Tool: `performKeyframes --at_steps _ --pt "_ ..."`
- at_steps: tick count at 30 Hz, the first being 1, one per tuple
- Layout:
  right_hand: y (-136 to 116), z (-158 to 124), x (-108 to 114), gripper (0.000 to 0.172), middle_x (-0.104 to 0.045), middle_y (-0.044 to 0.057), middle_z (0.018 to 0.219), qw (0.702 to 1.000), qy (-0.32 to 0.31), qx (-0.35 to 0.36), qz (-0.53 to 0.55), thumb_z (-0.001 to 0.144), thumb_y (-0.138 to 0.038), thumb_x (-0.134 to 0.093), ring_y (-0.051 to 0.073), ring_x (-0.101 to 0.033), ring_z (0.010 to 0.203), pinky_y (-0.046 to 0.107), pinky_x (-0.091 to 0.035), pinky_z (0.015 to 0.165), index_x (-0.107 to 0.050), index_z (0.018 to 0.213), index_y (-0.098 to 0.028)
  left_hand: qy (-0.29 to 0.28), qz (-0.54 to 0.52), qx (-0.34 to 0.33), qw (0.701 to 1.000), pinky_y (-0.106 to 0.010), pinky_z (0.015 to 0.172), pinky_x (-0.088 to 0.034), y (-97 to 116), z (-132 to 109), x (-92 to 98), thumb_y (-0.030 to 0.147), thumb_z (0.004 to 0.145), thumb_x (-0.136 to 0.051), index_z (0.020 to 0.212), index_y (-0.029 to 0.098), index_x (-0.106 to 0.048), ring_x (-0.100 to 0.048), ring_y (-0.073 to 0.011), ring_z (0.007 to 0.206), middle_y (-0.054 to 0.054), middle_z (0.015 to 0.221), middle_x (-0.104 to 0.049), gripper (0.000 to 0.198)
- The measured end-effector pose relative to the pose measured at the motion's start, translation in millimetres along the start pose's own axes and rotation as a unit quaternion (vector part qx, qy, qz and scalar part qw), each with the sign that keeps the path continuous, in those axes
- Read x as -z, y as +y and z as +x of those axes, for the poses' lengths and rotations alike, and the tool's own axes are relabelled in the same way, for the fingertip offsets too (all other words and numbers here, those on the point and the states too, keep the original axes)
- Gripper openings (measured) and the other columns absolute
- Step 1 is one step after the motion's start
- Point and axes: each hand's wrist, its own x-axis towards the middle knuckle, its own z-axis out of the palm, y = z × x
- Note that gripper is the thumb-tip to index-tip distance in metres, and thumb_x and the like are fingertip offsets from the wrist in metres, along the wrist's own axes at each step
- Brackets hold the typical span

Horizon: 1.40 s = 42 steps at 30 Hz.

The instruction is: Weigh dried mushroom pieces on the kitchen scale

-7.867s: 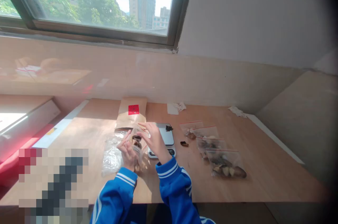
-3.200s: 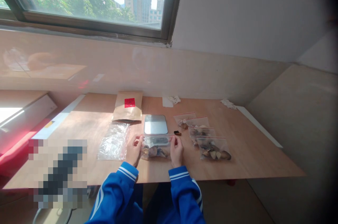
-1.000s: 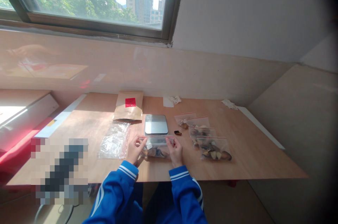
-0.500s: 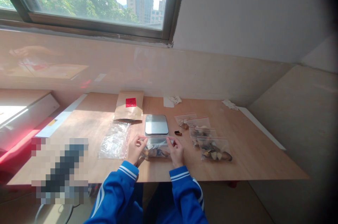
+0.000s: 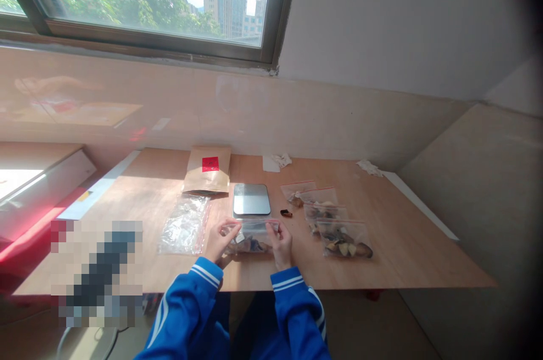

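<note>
Blue sleeves point(image 5: 195, 298) — white-striped cuffs point(image 5: 287, 282)

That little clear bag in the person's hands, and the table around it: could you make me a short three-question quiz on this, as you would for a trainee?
1. True or false: both hands pinch the top edge of the small clear bag.
2. What lies on the table directly behind that bag?
A. a flat scale
B. a glass jar
C. a book
3. Fill in: the brown paper pouch carries a ____ label.

Key
1. True. The left hand and right hand hold its two ends.
2. A. The scale lies behind it; filled bags lie to the right and empty bags to the left.
3. red
</note>
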Motion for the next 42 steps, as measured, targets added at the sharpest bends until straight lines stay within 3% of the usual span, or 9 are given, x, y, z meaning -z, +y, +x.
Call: performKeyframes --at_steps 2,7,17,24,27,33,42 --pt "-1.6 0.0 -0.1 0.040 -0.067 0.006 0.082 1.000 -0.014 -0.006 0.001 0.074 -0.046 -0.065 0.019 -0.062 0.075 0.028 -0.050 0.068 -0.064 0.098 -0.014 0.002 0.002 -0.005 1.000 -0.026 0.070 -0.047 -1.0 0.4 0.1 0.041 0.074 -0.064 0.080 0.017 -0.068 -0.061 -0.0174 0.083 -0.006 0.086 -0.066 0.025" --pt "-1.5 1.5 -1.0 0.038 -0.067 0.006 0.077 0.999 -0.008 -0.003 -0.040 0.072 -0.048 -0.067 0.019 -0.061 0.071 0.028 -0.050 0.065 -0.067 0.084 -0.012 0.014 -0.009 -0.013 1.000 -0.027 0.073 -0.048 -2.3 0.5 0.4 0.042 0.073 -0.065 0.079 0.017 -0.069 -0.061 -0.0180 0.084 -0.006 0.086 -0.067 0.026" --pt "3.6 2.4 -0.9 0.033 -0.065 0.003 0.073 0.998 0.006 0.017 -0.057 0.074 -0.045 -0.065 0.016 -0.057 0.065 0.027 -0.048 0.061 -0.068 0.082 -0.013 0.035 -0.031 -0.003 0.999 -0.029 0.073 -0.049 -2.9 0.7 0.0 0.041 0.069 -0.069 0.075 0.017 -0.071 -0.061 -0.0193 0.082 -0.007 0.081 -0.067 0.026" --pt "-3.9 0.2 -1.3 0.026 -0.063 0.003 0.076 0.998 -0.002 0.036 -0.047 0.076 -0.042 -0.064 0.017 -0.059 0.072 0.027 -0.049 0.067 -0.064 0.079 -0.015 0.030 -0.028 -0.009 0.999 -0.030 0.074 -0.050 0.8 0.1 0.5 0.041 0.069 -0.070 0.073 0.017 -0.071 -0.061 -0.0193 0.082 -0.007 0.081 -0.066 0.024" --pt "-8.1 -3.7 -4.3 0.023 -0.063 0.003 0.080 0.999 -0.011 0.043 -0.016 0.078 -0.039 -0.063 0.018 -0.061 0.078 0.027 -0.050 0.071 -0.062 0.082 -0.016 0.005 -0.039 0.011 0.999 -0.030 0.074 -0.050 4.6 0.0 1.7 0.041 0.069 -0.069 0.079 0.016 -0.072 -0.063 -0.0199 0.084 -0.009 0.086 -0.069 0.027" --pt "-10.4 -9.5 -14.5 0.026 -0.067 0.008 0.090 0.996 -0.077 0.041 0.000 0.079 -0.039 -0.061 0.021 -0.064 0.083 0.032 -0.052 0.075 -0.066 0.091 -0.016 -0.015 -0.066 0.094 0.993 -0.027 0.056 -0.051 6.7 0.7 4.6 0.044 0.065 -0.072 0.080 0.015 -0.072 -0.065 -0.0206 0.073 -0.011 0.083 -0.071 0.033" --pt "-8.4 -7.6 -15.9 0.024 -0.070 0.007 0.083 0.995 -0.076 0.056 -0.023 0.079 -0.039 -0.062 0.021 -0.065 0.081 0.034 -0.052 0.076 -0.070 0.080 -0.017 -0.025 -0.061 0.048 0.997 -0.032 0.077 -0.052 6.3 1.6 4.4 0.042 0.066 -0.072 0.074 0.018 -0.073 -0.064 -0.0218 0.084 -0.009 0.086 -0.071 0.025"
